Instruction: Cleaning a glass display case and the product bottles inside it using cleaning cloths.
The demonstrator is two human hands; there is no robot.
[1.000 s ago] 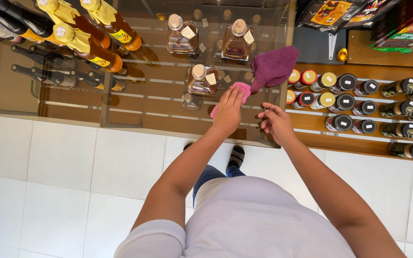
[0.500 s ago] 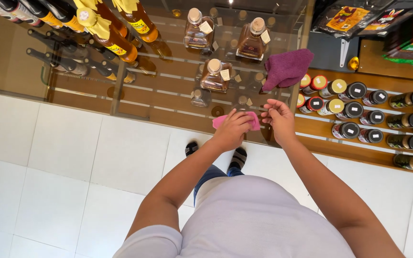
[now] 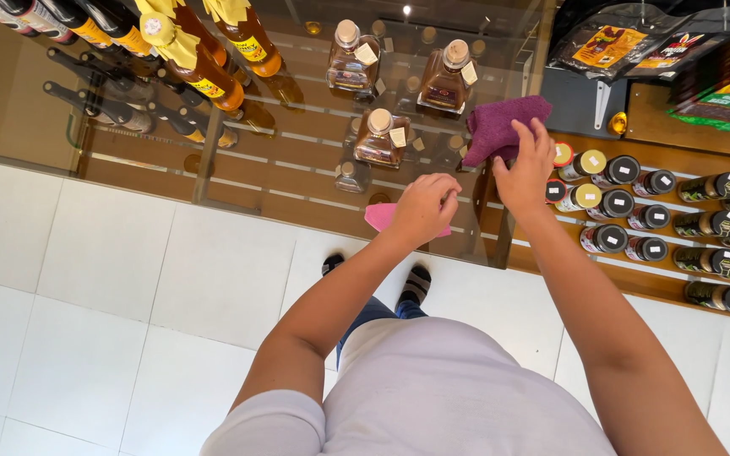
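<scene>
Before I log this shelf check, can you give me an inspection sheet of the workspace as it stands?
Surface: glass shelf, reflective, bottles standing on it.
Things in hand: pink cloth under the left hand; purple cloth bunched on the glass.
Clutter: three squat amber bottles with tags; tall bottles at upper left; rows of small capped jars on a wooden shelf to the right.
Hands: left hand closed on the pink cloth; right hand gripping the purple cloth.
Cables: nothing seen.
Surroundings: white tiled floor; packaged goods at upper right.
</scene>
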